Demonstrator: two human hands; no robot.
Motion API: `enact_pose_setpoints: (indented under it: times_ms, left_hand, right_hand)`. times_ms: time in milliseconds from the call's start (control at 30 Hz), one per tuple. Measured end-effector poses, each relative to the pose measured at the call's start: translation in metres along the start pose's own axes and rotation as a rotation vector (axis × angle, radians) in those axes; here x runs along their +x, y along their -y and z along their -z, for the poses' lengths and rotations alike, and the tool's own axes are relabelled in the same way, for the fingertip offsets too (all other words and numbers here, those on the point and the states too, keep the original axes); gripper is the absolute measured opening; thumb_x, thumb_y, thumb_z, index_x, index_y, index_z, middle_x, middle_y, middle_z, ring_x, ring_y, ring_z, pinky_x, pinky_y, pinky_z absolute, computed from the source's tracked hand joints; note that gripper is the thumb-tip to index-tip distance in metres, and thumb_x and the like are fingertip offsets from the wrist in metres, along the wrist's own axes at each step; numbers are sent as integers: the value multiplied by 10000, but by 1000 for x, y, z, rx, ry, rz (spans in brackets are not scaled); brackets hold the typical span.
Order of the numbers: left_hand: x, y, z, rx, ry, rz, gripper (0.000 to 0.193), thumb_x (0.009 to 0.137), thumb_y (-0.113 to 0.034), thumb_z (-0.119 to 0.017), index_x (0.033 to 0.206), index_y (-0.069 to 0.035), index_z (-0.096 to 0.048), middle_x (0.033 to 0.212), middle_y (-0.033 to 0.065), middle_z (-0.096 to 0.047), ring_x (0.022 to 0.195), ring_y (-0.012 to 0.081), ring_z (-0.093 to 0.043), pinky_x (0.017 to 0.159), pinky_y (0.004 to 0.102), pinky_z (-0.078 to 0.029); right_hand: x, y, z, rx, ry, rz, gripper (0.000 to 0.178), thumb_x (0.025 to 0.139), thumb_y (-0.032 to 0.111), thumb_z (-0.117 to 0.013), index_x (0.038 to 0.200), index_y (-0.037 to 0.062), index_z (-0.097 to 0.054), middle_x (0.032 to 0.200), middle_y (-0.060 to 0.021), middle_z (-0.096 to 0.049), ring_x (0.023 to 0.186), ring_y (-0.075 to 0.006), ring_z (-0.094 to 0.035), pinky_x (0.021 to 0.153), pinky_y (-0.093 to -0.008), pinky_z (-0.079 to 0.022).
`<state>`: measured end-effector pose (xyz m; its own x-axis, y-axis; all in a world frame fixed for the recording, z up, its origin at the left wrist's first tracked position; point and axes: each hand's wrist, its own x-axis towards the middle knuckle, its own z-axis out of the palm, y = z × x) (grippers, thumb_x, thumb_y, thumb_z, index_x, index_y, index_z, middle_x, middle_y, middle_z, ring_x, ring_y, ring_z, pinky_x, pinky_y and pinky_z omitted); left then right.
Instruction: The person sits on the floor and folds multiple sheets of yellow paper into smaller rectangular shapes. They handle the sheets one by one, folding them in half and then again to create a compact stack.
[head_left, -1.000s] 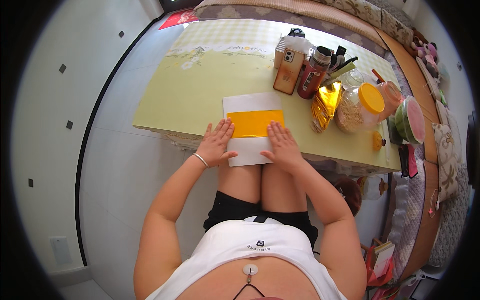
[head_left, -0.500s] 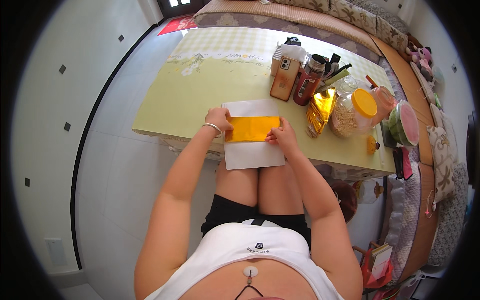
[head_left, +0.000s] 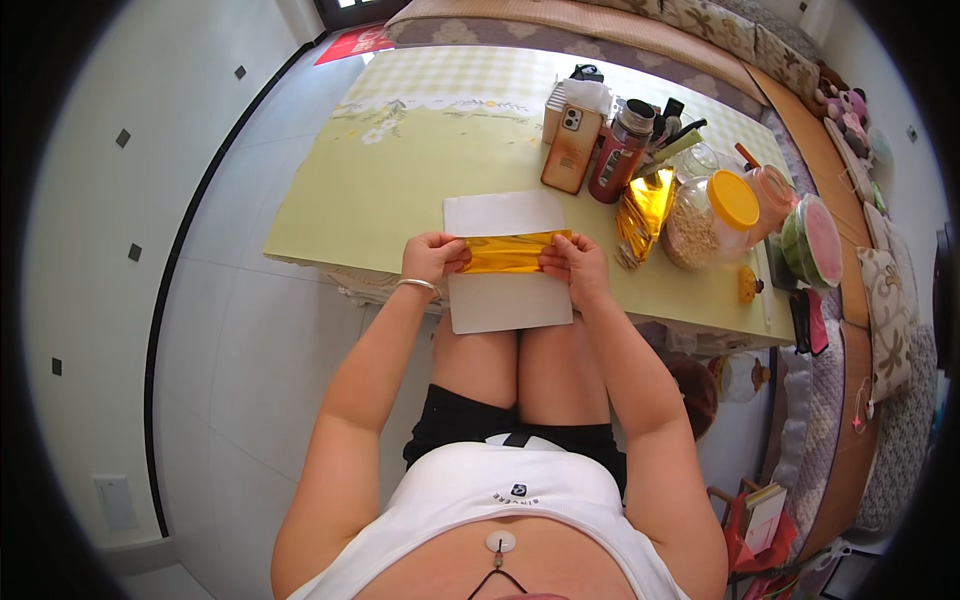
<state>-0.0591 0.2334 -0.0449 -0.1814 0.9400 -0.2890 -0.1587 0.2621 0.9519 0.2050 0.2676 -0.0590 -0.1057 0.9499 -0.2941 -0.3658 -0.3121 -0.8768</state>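
A shiny gold foil sheet (head_left: pixel 505 254) stretches crosswise between my hands, creased along its length. My left hand (head_left: pixel 432 258) pinches its left end, and my right hand (head_left: pixel 577 266) pinches the right end. Under the foil lies a white sheet (head_left: pixel 508 303), partly on the table and partly jutting over the near edge above my thighs. Its middle is hidden by the foil. To the right rests a folded stack of gold foil (head_left: pixel 645 210), apart from both hands.
On the green-patterned table (head_left: pixel 350 190) stand a phone (head_left: pixel 572 150), a red bottle (head_left: pixel 620 155), a yellow-lidded jar (head_left: pixel 695 235) and a watermelon piece (head_left: pixel 812 243) to the right. A small yellow object (head_left: pixel 750 285) is near the right edge. A long sofa (head_left: pixel 560 35) runs behind.
Both hands now grip nearer the foil's upper edge, with fingers bent over it. The foil shows less height and more creases than before.
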Motion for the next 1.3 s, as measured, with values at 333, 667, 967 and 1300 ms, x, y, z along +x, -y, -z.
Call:
enact_pose_setpoints:
  times_ms: [333,667,967,1300]
  left_hand:
    - [-9,12,1,278,25,-149,142,837,-100,-753,780,10,-684,731,41,-667,624,91,-579,607,251,-504]
    - [-6,19,12,757,-9,-479,217,711,-72,-790,641,10,-602,848,89,-615,783,192,-611,684,311,-502]
    - [-10,16,11,826,35,-541,282,693,-48,-780,586,7,-525,870,107,-590,821,217,-591,689,317,-489]
    - [-13,12,10,891,59,-515,221,701,-80,-779,616,9,-595,907,118,-598,830,255,-591,718,344,-509]
  right_hand:
    - [-22,4,21,-387,11,6,171,929,175,-684,856,28,-633,755,-93,-706,607,-134,-673,527,-243,-532]
    - [-35,-5,18,-824,-38,184,225,834,240,-727,783,28,-672,629,-57,-672,538,-124,-629,536,-294,-480]
    - [-51,-2,17,-1159,-50,233,278,807,342,-718,756,69,-699,656,-97,-668,619,-261,-648,598,-396,-491]
    - [-64,4,10,-1315,-58,276,258,800,342,-712,764,87,-707,685,-112,-674,661,-302,-658,621,-420,-509]
